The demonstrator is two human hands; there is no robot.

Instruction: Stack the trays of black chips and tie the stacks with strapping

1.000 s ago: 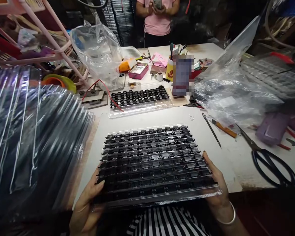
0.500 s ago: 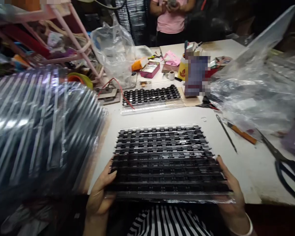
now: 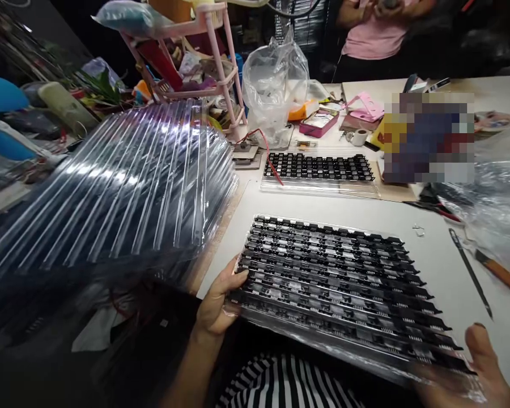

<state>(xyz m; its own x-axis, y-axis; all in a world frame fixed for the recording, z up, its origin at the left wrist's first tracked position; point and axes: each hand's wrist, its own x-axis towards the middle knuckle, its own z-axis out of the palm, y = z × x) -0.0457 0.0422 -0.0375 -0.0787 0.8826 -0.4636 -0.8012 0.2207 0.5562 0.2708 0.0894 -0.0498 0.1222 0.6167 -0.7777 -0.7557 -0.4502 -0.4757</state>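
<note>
A clear, glossy plastic tray (image 3: 335, 343) is filling the lower right-centre of the frame, carrying close, ridged rows of black parts (image 3: 340, 283) with pale comb-like marks. The left hand (image 3: 221, 297) is gripping its left edge, thumb on top; the right hand (image 3: 488, 374) is grasping its lower-right corner, its fingers blurred beneath the plastic. Compared with half a second ago, the tray is sitting farther right and slanting down rightward, while more of the shiny, ribbed stack (image 3: 123, 187) at left is showing. Beyond, a second tray (image 3: 314, 188) is lying on the pale counter (image 3: 488, 85), and a crumpled translucent bag (image 3: 272, 85) is standing at upper centre.
</note>
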